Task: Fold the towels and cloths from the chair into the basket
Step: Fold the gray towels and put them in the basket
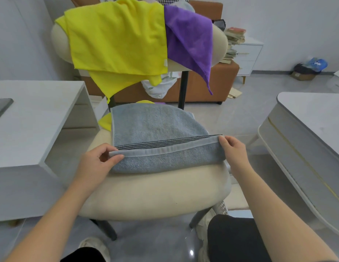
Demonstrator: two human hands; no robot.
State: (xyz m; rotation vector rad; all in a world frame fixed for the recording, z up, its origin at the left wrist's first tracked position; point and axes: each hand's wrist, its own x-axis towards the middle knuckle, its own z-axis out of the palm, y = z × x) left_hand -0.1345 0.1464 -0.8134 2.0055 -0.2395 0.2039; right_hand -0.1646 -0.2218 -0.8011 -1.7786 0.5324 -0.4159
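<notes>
Grey towel (pixel 157 125) on chair (pixel 155 190) | left hand (pixel 95 161), right hand (pixel 233 148) pinch hem

Left hand (pixel 96 163), right hand (pixel 233 148) bare; forearms (pixel 269 205) bare to near edge. Black legwear (pixel 235 241) over both knees. Off-white shoes (pixel 94 243).

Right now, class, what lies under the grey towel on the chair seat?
A yellow cloth pokes out at the grey towel's left and far edges, beside a purple sliver. How far they reach underneath is covered.
</notes>
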